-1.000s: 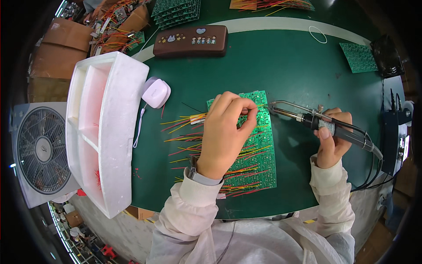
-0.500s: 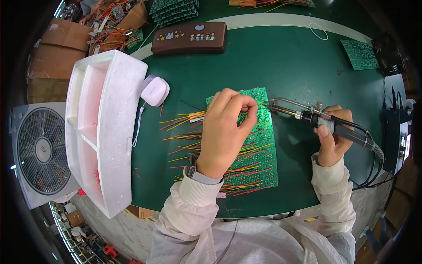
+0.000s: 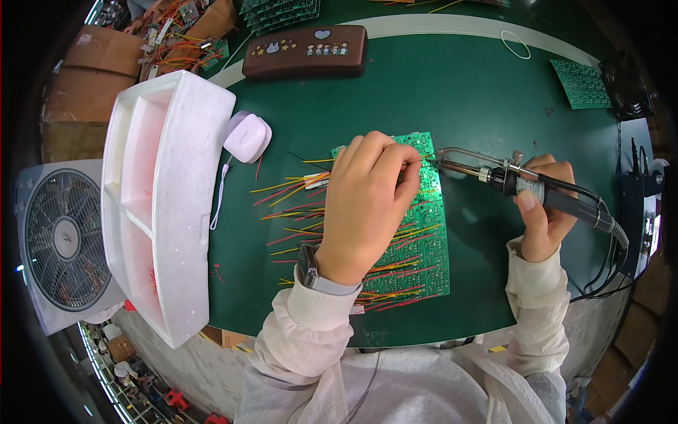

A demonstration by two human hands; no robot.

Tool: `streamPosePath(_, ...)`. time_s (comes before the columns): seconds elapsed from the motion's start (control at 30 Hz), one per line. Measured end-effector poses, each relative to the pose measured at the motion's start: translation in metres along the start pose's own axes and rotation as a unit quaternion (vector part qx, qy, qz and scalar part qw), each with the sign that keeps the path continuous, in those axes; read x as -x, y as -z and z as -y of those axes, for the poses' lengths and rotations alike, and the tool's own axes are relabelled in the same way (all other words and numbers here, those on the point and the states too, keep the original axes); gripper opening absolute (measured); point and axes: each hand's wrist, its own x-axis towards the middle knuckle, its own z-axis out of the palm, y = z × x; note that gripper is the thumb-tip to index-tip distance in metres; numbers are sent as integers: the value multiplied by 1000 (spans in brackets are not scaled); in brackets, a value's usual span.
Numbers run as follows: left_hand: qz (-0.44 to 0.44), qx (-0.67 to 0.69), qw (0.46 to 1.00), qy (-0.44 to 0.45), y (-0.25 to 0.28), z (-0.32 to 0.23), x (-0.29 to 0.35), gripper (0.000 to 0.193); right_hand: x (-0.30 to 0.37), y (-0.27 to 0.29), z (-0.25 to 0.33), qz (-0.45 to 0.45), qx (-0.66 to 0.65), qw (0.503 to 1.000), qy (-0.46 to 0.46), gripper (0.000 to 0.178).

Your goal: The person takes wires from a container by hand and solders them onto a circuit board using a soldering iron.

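Note:
A green circuit-board panel point(image 3: 436, 244) lies on the green work mat, with rows of red and yellow wires point(image 3: 286, 191) sticking out over its left side. My left hand point(image 3: 367, 205) is over the panel's upper part, thumb and forefinger pinched on what looks like a thin wire, mostly hidden by the fingers. My right hand point(image 3: 547, 219) grips a soldering iron point(image 3: 501, 178) with a thin metal feed tube along its top. The iron's tip points left at the panel's upper right, close to my left fingertips; contact is hard to tell.
A white foam tray point(image 3: 185, 212) with compartments stands left, beside a fan point(image 3: 67, 240). Near it lies a lilac case point(image 3: 248, 138) with a strap. A brown pencil case point(image 3: 304, 53) is at the back; another green board point(image 3: 580, 83) is far right. Cables trail from the iron.
The view has shifted slightly. My right hand and the iron have moved a little right, while the tip remains by the panel's upper right. My left hand keeps its pinch.

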Motion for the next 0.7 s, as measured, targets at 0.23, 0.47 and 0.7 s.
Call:
streamPosePath(0.23, -5, -14, 1000, -17, 1, -1, 0, 13, -3, 2, -1, 24, 6, 1000, 15, 25)
streamPosePath(0.47, -15, -14, 1000, -21, -2, -1, 0, 14, -4, 2, -2, 31, 21, 999, 37, 23)
streamPosePath(0.7, -17, -17, 999, -26, -3, -1, 0, 15, -4, -1, 1, 19, 5, 1000, 8, 21)
